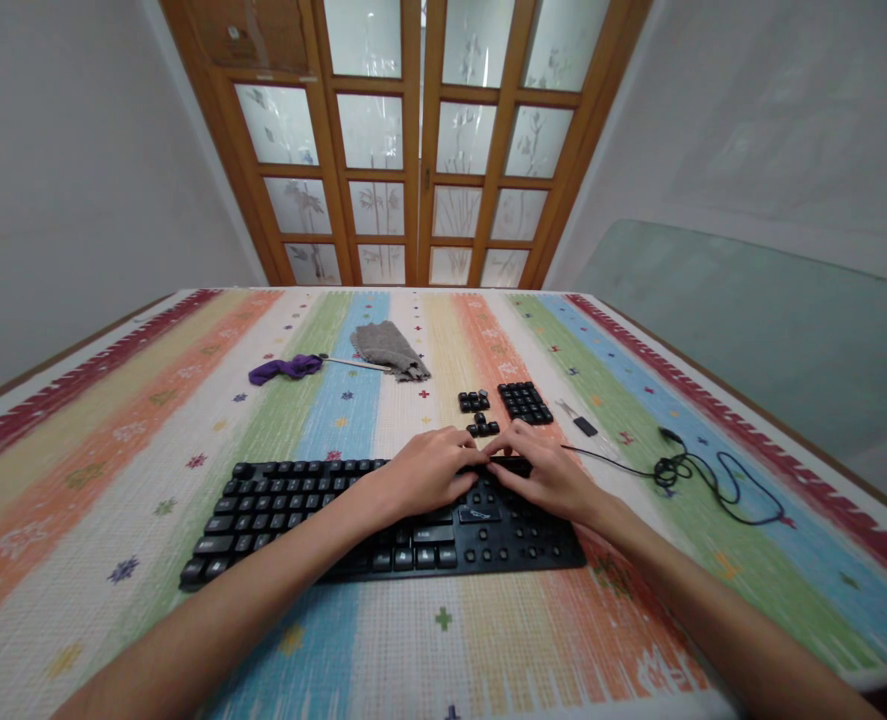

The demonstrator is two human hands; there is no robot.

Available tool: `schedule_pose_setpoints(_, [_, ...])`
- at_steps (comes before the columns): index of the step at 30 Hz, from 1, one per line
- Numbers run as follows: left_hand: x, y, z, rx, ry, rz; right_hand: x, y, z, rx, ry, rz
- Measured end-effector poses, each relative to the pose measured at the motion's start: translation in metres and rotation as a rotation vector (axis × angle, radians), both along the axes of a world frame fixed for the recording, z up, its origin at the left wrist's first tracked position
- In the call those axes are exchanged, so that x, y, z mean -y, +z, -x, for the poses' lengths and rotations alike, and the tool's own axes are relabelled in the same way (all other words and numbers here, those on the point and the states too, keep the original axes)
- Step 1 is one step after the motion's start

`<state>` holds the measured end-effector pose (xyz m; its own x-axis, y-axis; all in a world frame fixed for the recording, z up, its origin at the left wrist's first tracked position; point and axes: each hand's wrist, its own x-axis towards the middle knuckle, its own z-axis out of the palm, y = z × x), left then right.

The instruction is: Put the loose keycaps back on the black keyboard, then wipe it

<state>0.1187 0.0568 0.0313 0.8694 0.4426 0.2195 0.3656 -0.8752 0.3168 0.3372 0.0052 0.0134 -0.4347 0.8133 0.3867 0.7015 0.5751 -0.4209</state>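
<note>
A black keyboard (278, 510) lies on the striped tablecloth. Its left and middle parts carry keycaps; the right part is bare, with switches showing. My left hand (432, 468) rests over the upper edge, right of the middle, its fingers bent together. Meeting it there from the other side is my right hand (552, 475), thumb and index finger drawn close together. Whatever lies between the fingertips is too small or hidden to make out. Just beyond the hands are loose keycaps: a number-pad block (525, 403), a small group (474, 401) and an arrow-key cluster (483, 427).
A thin black cable (668, 470) runs right from the keyboard into a loose coil. Near it lies a small tool with a black end (585, 427). Farther back are a grey cloth (389, 347), a purple cloth (285, 369) and a thin light-coloured stick (357, 363).
</note>
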Motion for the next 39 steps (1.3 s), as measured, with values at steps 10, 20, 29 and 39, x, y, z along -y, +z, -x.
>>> schedule_pose_setpoints(10, [-0.0017, -0.0018, 0.0001, -0.001, -0.019, 0.009, -0.0015, -0.0013, -0.0006, -0.023, 0.009, 0.002])
schedule_pose_setpoints(20, [-0.0011, -0.0015, 0.0, -0.008, -0.023, 0.009, -0.0018, 0.0005, -0.0022, -0.029, 0.018, 0.003])
schedule_pose_setpoints(29, [-0.0021, -0.0003, -0.0005, 0.009, -0.022, 0.008, -0.0003, -0.0006, -0.0001, -0.032, 0.0, -0.005])
schedule_pose_setpoints(39, [0.0, -0.002, -0.0015, 0.018, -0.021, 0.009, -0.0006, 0.0007, -0.001, -0.035, 0.005, -0.023])
